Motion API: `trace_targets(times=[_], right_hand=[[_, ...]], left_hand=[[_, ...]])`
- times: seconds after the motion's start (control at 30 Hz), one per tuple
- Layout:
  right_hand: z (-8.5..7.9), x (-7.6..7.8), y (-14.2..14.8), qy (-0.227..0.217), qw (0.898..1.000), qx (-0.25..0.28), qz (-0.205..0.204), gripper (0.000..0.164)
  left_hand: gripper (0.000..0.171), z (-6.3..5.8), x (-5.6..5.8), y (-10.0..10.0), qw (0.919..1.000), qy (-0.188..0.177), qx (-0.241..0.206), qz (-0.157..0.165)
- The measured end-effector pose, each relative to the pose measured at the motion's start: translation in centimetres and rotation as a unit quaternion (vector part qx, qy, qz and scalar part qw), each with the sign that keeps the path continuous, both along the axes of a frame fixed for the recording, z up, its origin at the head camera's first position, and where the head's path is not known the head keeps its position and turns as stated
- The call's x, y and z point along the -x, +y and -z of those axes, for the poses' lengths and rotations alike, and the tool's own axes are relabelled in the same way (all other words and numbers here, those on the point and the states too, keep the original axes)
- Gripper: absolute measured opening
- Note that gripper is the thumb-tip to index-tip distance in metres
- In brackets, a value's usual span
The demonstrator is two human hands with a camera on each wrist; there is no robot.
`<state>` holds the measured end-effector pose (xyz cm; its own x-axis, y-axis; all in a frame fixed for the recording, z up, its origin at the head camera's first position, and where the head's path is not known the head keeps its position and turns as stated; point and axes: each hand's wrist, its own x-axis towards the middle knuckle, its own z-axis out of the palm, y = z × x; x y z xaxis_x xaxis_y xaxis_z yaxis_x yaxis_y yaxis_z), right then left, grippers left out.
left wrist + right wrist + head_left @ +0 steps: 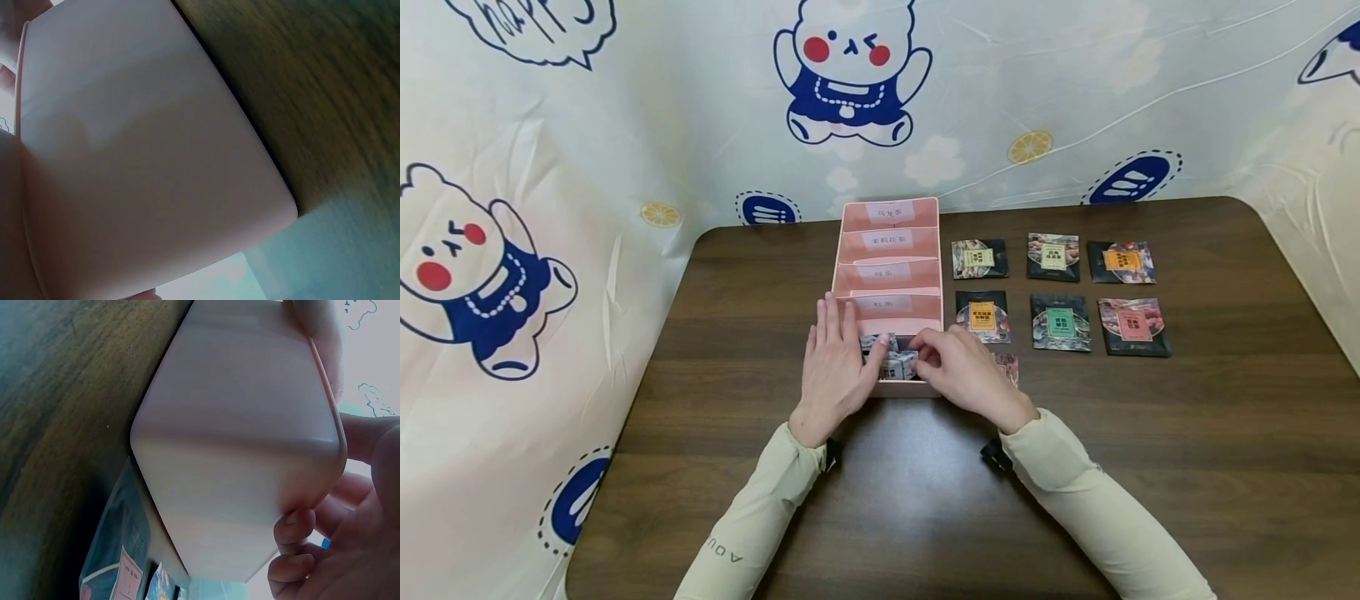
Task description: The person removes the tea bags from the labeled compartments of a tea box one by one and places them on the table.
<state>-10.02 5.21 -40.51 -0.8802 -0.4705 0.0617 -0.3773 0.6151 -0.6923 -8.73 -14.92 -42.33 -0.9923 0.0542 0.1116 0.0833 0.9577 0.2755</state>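
Note:
A pink box (887,389) with labelled compartments stands on the table, and silvery tea sachets (898,365) lie in its front one. My left hand (837,367) rests along the box's left rim with fingers straight, its thumb reaching in over the sachets. At the right front corner my right hand (966,371) has its fingers curled, thumb and forefinger pinching at the right edge of a sachet. In the right wrist view, curled fingertips (294,526) touch the box's outer wall and the thumb goes over the rim. The left wrist view mostly shows the box's side wall (137,156).
Several dark tea sachets with coloured labels, among them a green-labelled one (1061,322) and a pink-labelled one (1134,326), lie in rows right of the box. Another sachet (1009,367) is partly hidden behind my right hand. A printed cloth (700,125) hangs behind the wooden table (715,333).

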Motion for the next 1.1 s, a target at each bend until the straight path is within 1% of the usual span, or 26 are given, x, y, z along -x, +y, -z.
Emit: trace_targets(times=[0.23,0.47,0.73,1.1], right_hand=[[-0.01,0.07,-0.15,-0.016,1.000,-0.021,-0.012,0.012],[-0.08,0.22,-0.39,-0.007,0.999,-0.023,-0.031,0.009],[0.02,0.27,-0.53,0.007,0.999,-0.038,-0.025,0.012],[0.09,0.29,-0.51,-0.002,0.999,-0.032,-0.030,0.010]], left_hand=[[0.083,-0.10,-0.04,-0.01,1.0000,-0.003,-0.002,-0.001],[0.084,-0.08,-0.01,0.02,1.0000,0.000,0.000,-0.002],[0.085,-0.02,0.04,0.04,1.0000,0.004,0.001,-0.001],[0.086,-0.03,-0.09,0.10,1.0000,-0.004,-0.001,-0.003]])
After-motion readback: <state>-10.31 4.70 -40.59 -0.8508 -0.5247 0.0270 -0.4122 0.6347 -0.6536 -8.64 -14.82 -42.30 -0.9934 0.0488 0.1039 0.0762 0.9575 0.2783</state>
